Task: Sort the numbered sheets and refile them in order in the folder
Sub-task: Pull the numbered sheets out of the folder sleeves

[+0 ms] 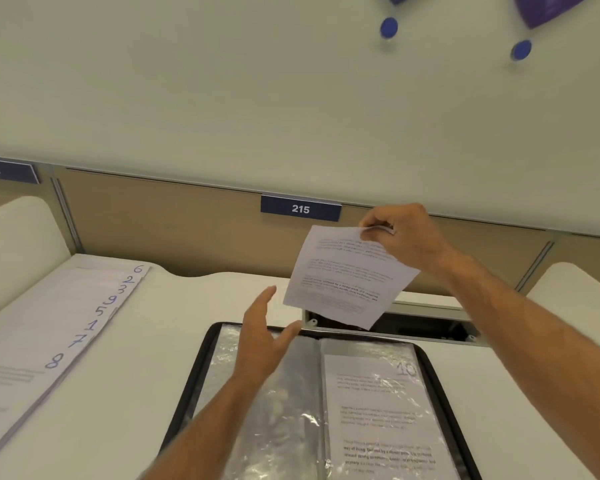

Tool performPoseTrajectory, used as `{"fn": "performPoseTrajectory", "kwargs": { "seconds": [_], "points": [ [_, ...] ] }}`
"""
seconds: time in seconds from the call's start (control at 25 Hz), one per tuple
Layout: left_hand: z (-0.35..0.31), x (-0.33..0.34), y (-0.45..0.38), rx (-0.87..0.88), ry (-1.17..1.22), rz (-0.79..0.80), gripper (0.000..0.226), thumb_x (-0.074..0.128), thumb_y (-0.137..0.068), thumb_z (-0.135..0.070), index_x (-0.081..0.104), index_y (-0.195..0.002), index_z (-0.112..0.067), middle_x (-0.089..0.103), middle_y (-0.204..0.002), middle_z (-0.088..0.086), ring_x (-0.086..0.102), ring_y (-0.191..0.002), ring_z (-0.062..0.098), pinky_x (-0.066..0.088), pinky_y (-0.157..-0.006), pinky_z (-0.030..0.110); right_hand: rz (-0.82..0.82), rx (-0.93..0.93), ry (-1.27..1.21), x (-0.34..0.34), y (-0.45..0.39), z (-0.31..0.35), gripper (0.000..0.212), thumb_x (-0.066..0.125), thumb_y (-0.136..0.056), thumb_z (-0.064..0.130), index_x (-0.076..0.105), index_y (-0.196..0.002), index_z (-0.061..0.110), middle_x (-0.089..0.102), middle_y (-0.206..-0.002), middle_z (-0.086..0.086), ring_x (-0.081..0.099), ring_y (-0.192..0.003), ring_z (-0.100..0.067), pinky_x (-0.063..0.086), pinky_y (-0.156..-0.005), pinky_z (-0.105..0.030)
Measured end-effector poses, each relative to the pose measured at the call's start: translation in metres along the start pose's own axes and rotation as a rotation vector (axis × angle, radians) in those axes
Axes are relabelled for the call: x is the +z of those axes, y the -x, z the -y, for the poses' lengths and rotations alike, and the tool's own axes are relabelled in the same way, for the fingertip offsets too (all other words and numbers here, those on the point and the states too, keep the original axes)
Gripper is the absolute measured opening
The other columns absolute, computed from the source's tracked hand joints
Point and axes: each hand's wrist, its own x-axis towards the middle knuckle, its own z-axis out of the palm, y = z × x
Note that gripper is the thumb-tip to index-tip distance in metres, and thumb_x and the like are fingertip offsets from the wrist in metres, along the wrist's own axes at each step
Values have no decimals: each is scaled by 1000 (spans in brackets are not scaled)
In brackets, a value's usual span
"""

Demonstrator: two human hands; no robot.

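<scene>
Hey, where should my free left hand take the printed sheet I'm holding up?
Pinch the white printed sheet at its lower left corner, coming from the left. The right hand holds the top right corner, so that opposite corner hangs free nearest the open left hand.

The right hand [400, 237] pinched a printed sheet [347, 275] by its top corner, holding it up above the open folder [326, 403] on the desk [125, 393]. The left hand [262, 337] hovered open just below the sheet. Fanned numbered sheets [66, 323] lay at left.
</scene>
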Motion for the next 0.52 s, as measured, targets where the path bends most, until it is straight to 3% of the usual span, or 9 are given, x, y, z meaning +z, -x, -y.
{"fn": "performPoseTrajectory", "kwargs": {
  "seconds": [0.12,0.2,0.24,0.32,0.4,0.48,0.52],
  "points": [
    [-30,-22,-9,40,24,-64,77,78,-84,-35,39,-150,-26,40,-144,-18,38,-131,2,32,-106,20,42,-40,-75,10,-3,29,7,75,-87,10,77,-93,14,75,-89,7,71,-84,-10,59,-81,-36],
    [-38,-37,-10,34,101,-94,52,75,-88,-31,54,-136,-23,58,-132,-16,55,-118,5,41,-92,5,64,-61,-117,15,-6,48,7,75,-87,11,77,-94,15,76,-91,7,71,-86,-11,59,-83,-36],
    [-39,-46,-8,24,149,-113,34,73,-91,-27,63,-123,-21,68,-119,-13,63,-107,9,47,-82,7,75,-68,-138,17,-8,58,8,75,-88,12,76,-95,15,76,-93,7,72,-88,-11,59,-84,-36],
    [-35,-63,-3,3,228,-136,6,67,-96,-23,71,-99,-19,75,-92,-7,70,-86,16,55,-72,25,55,-84,-149,22,-10,72,16,77,-86,17,75,-102,14,76,-97,5,72,-92,-12,59,-86,-39],
    [-29,-84,0,-16,226,-155,11,65,-97,-21,71,-89,-17,74,-84,-2,70,-78,21,57,-69,40,-103,-94,9,33,-10,78,45,83,-79,32,69,-118,15,74,-109,0,69,-102,-19,55,-93,-42],
    [-23,-108,3,-40,205,-164,11,64,-98,-21,71,-90,-16,74,-84,0,70,-78,23,58,-71,45,-259,84,18,51,-3,82,78,87,-70,45,56,-136,17,63,-129,0,57,-118,-19,45,-100,-38],
    [-21,-121,4,-57,195,-167,11,63,-98,-22,71,-92,-17,75,-85,0,71,-78,22,60,-73,44,-257,255,-140,64,4,88,86,88,-69,45,48,-141,20,57,-135,3,51,-122,-16,43,-100,-35]
  ]
}}
